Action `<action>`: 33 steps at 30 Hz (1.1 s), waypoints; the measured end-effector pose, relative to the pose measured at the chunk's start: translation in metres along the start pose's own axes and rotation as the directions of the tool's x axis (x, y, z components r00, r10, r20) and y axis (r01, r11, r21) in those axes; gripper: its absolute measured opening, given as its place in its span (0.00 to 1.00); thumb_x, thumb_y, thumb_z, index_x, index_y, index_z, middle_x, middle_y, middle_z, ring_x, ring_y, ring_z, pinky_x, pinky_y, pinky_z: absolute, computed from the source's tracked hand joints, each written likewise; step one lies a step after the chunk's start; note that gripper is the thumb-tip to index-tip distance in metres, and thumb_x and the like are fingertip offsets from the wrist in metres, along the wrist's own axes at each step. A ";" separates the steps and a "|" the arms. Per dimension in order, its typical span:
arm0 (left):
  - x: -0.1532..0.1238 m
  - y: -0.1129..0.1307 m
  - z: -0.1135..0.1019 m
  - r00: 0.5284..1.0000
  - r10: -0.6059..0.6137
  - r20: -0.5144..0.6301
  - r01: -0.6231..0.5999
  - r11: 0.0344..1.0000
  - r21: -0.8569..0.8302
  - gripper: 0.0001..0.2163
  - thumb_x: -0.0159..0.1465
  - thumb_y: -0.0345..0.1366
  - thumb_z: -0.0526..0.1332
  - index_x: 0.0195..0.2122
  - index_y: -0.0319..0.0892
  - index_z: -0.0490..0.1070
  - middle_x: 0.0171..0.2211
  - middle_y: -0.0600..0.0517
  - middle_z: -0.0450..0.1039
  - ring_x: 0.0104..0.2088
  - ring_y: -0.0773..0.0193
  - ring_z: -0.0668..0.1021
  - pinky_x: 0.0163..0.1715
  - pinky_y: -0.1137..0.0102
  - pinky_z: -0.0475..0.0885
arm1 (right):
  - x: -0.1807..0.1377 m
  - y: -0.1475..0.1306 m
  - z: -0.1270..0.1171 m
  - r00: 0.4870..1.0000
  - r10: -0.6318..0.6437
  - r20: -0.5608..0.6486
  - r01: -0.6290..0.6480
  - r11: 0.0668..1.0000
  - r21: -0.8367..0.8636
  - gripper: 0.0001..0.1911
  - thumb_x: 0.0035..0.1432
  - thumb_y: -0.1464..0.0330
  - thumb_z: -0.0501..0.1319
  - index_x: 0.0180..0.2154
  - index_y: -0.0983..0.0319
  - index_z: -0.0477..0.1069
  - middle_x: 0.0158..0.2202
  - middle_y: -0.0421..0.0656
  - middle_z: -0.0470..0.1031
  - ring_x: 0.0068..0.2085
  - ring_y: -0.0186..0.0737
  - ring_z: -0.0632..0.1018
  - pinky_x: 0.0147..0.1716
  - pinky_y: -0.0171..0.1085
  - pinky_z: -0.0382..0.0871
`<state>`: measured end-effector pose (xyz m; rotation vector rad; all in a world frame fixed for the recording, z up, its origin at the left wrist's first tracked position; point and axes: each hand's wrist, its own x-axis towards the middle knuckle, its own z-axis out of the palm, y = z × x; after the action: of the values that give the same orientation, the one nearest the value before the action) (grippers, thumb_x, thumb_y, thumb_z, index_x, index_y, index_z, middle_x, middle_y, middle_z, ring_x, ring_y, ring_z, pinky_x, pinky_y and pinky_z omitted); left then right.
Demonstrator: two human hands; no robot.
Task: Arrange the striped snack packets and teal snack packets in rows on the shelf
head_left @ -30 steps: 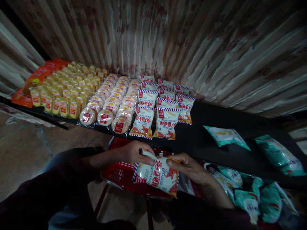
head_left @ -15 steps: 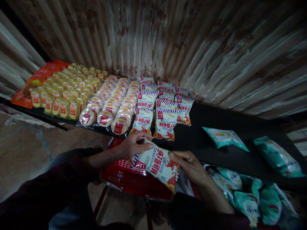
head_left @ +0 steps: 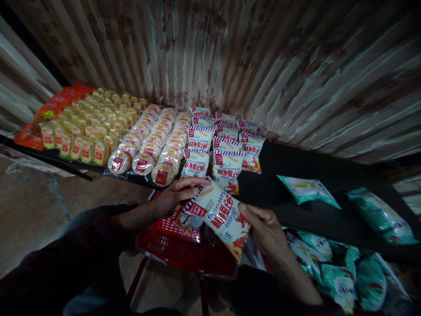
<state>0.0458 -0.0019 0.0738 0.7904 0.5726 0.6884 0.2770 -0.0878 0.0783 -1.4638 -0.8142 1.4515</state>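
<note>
A white chip bag (head_left: 226, 215) with red lettering and a striped top edge is held tilted over the front of the black table. My right hand (head_left: 265, 226) grips its right side, thumb on the printed face and fingers behind. Along its upper left edge lies my left hand (head_left: 174, 197), fingers stretched out and touching the striped seal. Below, a red plastic basket (head_left: 164, 252) holds another chip bag (head_left: 189, 221) of the same kind, partly hidden. Just beyond my hands, several matching chip bags (head_left: 226, 166) stand in overlapping rows.
Rows of round wrapped crackers (head_left: 143, 162) and yellow wrapped cakes (head_left: 87, 147) fill the table's left part, beside orange packages (head_left: 52, 105). Two green snack bags (head_left: 309, 191) lie on the black table (head_left: 272, 197) at right. More green bags (head_left: 338, 281) sit below its edge.
The held bag has turned slightly and shifted right, showing more of its top. My left thumb has slid off its face toward the edge; my right hand keeps its grip.
</note>
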 end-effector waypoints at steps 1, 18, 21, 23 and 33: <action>0.000 0.000 0.000 1.000 0.001 0.008 0.000 1.000 -0.026 0.15 0.56 0.38 0.68 0.44 0.45 0.77 0.44 0.50 0.76 0.41 0.63 0.76 0.42 0.69 0.68 | 0.000 0.000 0.001 1.000 -0.012 -0.023 0.012 1.000 0.000 0.16 0.48 0.55 0.70 0.34 0.60 0.82 0.30 0.44 0.83 0.27 0.42 0.80 0.28 0.36 0.74; 0.005 0.002 0.013 0.994 0.078 -0.076 -0.086 0.991 -0.104 0.22 0.53 0.37 0.70 0.50 0.44 0.72 0.42 0.48 0.77 0.42 0.58 0.78 0.42 0.63 0.72 | -0.003 -0.004 0.020 0.916 -0.305 -0.261 0.227 0.930 -0.289 0.22 0.53 0.49 0.63 0.34 0.61 0.82 0.28 0.41 0.80 0.28 0.42 0.77 0.27 0.36 0.72; 0.005 0.004 0.018 0.988 0.091 -0.128 -0.107 0.986 -0.126 0.22 0.53 0.37 0.70 0.49 0.43 0.71 0.41 0.48 0.78 0.40 0.59 0.78 0.43 0.63 0.71 | -0.006 -0.001 0.023 0.900 -0.353 -0.255 0.255 0.902 -0.348 0.23 0.56 0.49 0.61 0.37 0.61 0.81 0.29 0.41 0.80 0.29 0.42 0.77 0.28 0.35 0.72; 0.006 0.005 0.020 0.980 0.102 -0.170 -0.127 0.982 -0.140 0.22 0.52 0.37 0.71 0.49 0.43 0.71 0.39 0.49 0.79 0.39 0.59 0.79 0.44 0.62 0.71 | -0.008 0.000 0.025 0.885 -0.401 -0.236 0.285 0.869 -0.405 0.23 0.58 0.51 0.59 0.40 0.61 0.80 0.33 0.43 0.81 0.32 0.43 0.78 0.30 0.36 0.73; 0.015 0.001 0.023 0.941 0.129 -0.314 -0.168 0.981 -0.101 0.20 0.48 0.39 0.73 0.40 0.40 0.71 0.33 0.53 0.76 0.36 0.63 0.77 0.39 0.66 0.72 | -0.010 -0.002 0.030 0.596 -0.802 -0.038 0.554 0.445 -0.704 0.18 0.61 0.64 0.59 0.52 0.60 0.74 0.45 0.47 0.81 0.42 0.44 0.81 0.40 0.40 0.78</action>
<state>0.0713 -0.0007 0.0847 0.6152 0.7463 0.9884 0.2464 -0.0915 0.0867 -1.4996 -1.5305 0.2050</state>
